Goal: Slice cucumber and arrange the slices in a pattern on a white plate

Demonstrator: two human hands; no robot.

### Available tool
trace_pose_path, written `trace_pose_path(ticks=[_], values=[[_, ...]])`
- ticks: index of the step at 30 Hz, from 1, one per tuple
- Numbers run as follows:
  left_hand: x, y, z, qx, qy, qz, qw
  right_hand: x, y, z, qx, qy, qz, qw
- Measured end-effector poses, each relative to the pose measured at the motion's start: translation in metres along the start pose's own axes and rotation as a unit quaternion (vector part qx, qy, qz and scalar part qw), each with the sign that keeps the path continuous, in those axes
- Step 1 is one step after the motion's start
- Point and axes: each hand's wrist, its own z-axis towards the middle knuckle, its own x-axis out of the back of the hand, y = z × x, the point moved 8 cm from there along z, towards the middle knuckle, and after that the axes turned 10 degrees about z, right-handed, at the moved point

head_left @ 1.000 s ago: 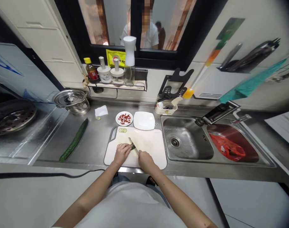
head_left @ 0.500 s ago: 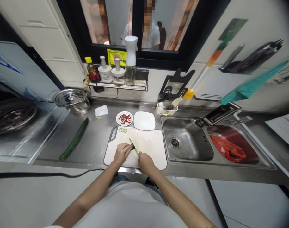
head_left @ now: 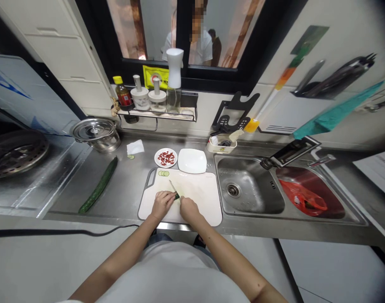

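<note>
Cucumber piece [head_left: 177,196]: lies on the cutting board [head_left: 202,190] near its middle, mostly hidden between the left hand and the knife; only a short green end shows.
Left hand [head_left: 162,205]: fingers bent together over the piece, apparently pressing it down; how tightly they grip, I cannot tell.
Right hand [head_left: 189,209]: fingers curled closed around the knife's handle, which they cover.
Knife [head_left: 172,185]: slants away to the left, its blade just beside the left fingertips; whether it touches the board is too small to tell.
Finger risk: a nick looks possible if the blade drifts left or the fingertips reach past the piece.
Rolling risk: the rounded piece could turn under a loose hold, giving uneven slices.
Cut slices [head_left: 164,173]: overlap near the board's far left corner, well clear of the blade.
</note>
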Motion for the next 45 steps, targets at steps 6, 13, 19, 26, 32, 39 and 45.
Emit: trace_pose_path(ticks=[6,13,19,26,32,39,45], values=[[0.002,0.001,0.001,0.003,0.000,-0.004,1.000,-0.003,0.005,-0.007,0.005,0.004,-0.005,1.000],[0.001,0.001,0.000,0.000,0.005,-0.007,1.000,-0.004,0.011,-0.014,0.007,0.000,-0.005,1.000],[0.000,0.000,-0.001,0.003,0.005,-0.008,1.000,-0.005,0.007,-0.004,0.003,0.002,0.000,1.000],[0.002,0.002,0.000,-0.001,0.004,-0.004,1.000,-0.003,0.001,0.005,0.008,0.006,0.003,1.000],[0.004,0.002,0.001,-0.001,-0.002,-0.004,1.000,-0.004,0.004,0.002,0.007,0.004,0.002,1.000],[0.005,0.004,0.001,-0.003,0.005,-0.004,1.000,-0.010,0.011,-0.011,0.000,-0.003,-0.005,1.000],[0.003,0.003,0.001,0.003,0.001,-0.006,1.000,-0.009,0.008,-0.007,0.001,-0.008,-0.001,1.000]])
